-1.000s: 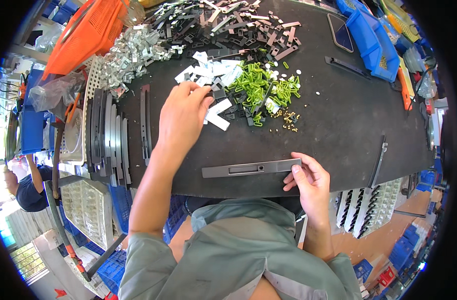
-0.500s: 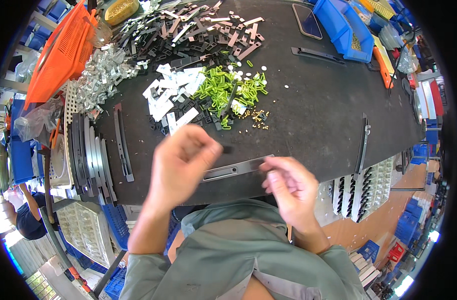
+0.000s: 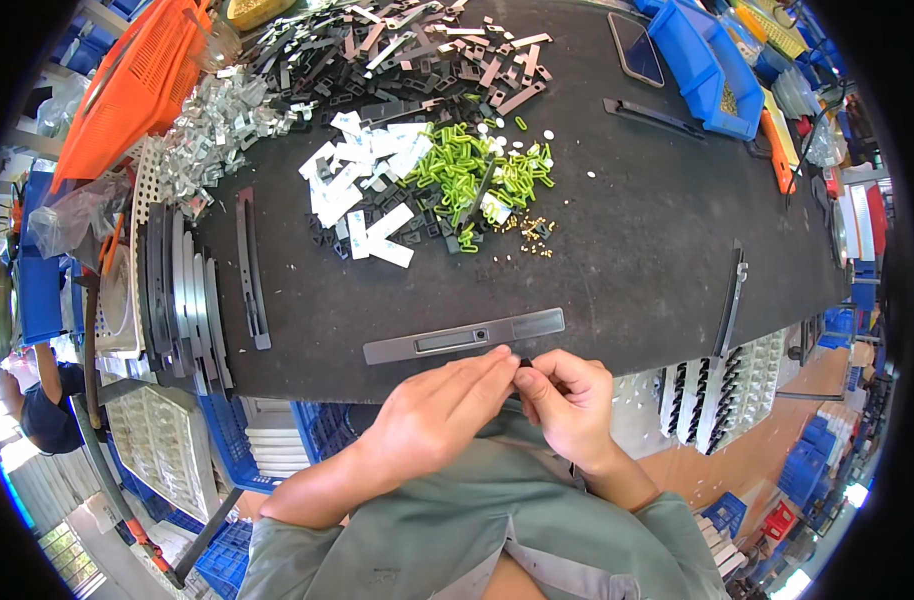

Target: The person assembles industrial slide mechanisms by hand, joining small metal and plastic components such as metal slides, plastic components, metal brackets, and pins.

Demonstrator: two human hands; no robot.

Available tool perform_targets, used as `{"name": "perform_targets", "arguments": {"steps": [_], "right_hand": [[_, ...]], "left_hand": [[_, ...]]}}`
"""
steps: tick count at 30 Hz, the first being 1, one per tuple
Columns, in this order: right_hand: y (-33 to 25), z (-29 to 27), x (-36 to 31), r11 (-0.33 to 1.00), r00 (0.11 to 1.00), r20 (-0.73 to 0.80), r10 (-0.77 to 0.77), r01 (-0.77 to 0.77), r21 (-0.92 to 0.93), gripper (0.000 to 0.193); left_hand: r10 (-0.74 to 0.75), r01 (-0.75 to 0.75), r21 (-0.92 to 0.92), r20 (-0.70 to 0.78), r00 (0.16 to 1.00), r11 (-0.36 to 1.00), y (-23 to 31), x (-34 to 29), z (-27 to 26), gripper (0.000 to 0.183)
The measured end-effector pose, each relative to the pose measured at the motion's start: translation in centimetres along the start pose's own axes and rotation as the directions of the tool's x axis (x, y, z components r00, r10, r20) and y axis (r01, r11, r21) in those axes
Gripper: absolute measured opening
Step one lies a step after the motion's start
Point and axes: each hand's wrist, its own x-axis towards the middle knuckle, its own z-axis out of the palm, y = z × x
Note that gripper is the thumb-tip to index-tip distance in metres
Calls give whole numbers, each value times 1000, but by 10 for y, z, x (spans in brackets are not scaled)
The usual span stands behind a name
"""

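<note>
**A:** Where were the hands, taking the long grey bar [image 3: 464, 337] as the marker?

**B:** Just on the near side of it, at the table's front edge. The left hand [image 3: 432, 415] and right hand [image 3: 567, 400] met fingertip to fingertip, with a small dark piece [image 3: 524, 364] pinched between them. It sat right at the tips, mostly covered, so I couldn't tell its shape. Both sets of fingers were curled in a light pinch on it, not clenched, not released.

**A:** Why so close to the body?

**B:** My guess is that a part that tiny needs both hands and a close look. The bar lay flat and untouched, just beyond the fingertips.

**A:** And beyond the bar?

**B:** A heap of bright green clips [image 3: 477, 170] with white strips [image 3: 362, 190] to its left and a scatter of tiny brass bits [image 3: 527, 235] on its near side. The sorting into separate heaps looked like a way to keep each kind within reach. Farther still were black flat parts [image 3: 417, 50], with silver metal brackets [image 3: 217, 125] and an orange crate [image 3: 127, 85] off to the left. A blue bin [image 3: 702, 60] stood far right of the bar.
</note>
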Motion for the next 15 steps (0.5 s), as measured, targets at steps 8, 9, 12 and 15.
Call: {"name": "perform_targets", "arguments": {"steps": [8, 9, 12, 15], "right_hand": [[-6, -3, 0, 985, 978, 183, -97, 121, -125, 14], [-5, -3, 2, 980, 972, 204, -119, 148, -131, 14], [-5, -2, 2, 987, 975, 187, -123, 140, -83, 12], [2, -2, 2, 996, 987, 139, -87, 85, 20, 12]], "left_hand": [[-58, 66, -165, 49, 997, 984, -7, -11, 0, 37], [-67, 80, -194, 72, 995, 978, -11, -11, -1, 38], [-96, 125, -250, 124, 988, 960, -12, -11, -3, 39], [-133, 183, -292, 184, 974, 939, -9, -10, -10, 40]]}}
